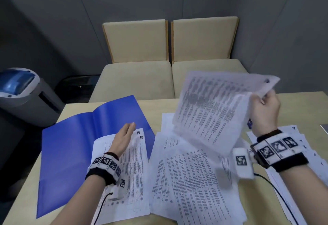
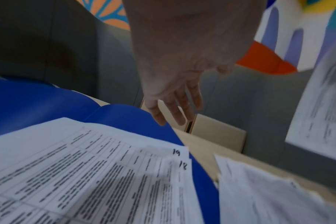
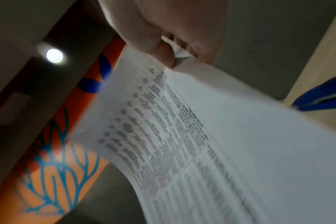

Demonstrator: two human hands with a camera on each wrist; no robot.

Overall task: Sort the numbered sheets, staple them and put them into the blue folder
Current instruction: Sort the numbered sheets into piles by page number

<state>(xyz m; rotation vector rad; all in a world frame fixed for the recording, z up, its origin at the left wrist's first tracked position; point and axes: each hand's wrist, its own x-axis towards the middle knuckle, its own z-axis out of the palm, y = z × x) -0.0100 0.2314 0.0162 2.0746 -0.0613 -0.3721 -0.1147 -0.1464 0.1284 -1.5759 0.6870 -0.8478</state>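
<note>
The blue folder (image 1: pixel 74 136) (image 2: pixel 38 104) lies open on the left of the table. On its right half sits a small pile of printed sheets (image 1: pixel 131 168) (image 2: pixel 82 174) with 19 and 18 handwritten at their top corners. My left hand (image 1: pixel 124 136) (image 2: pixel 175 109) hovers over that pile, fingers straight, holding nothing. My right hand (image 1: pixel 266 106) (image 3: pixel 173 57) is raised and pinches the top corner of a printed sheet (image 1: pixel 213 111) (image 3: pixel 201 144), which hangs in the air. A loose heap of sheets (image 1: pixel 191 180) covers the middle of the table.
More numbered sheets (image 1: pixel 298 146) are fanned out at the right edge. A small blue object (image 1: pixel 249 123), partly hidden, shows behind the lifted sheet. Two beige seats (image 1: pixel 170 75) stand beyond the table (image 1: pixel 292 98), and a grey and blue machine (image 1: pixel 23 91) is at far left.
</note>
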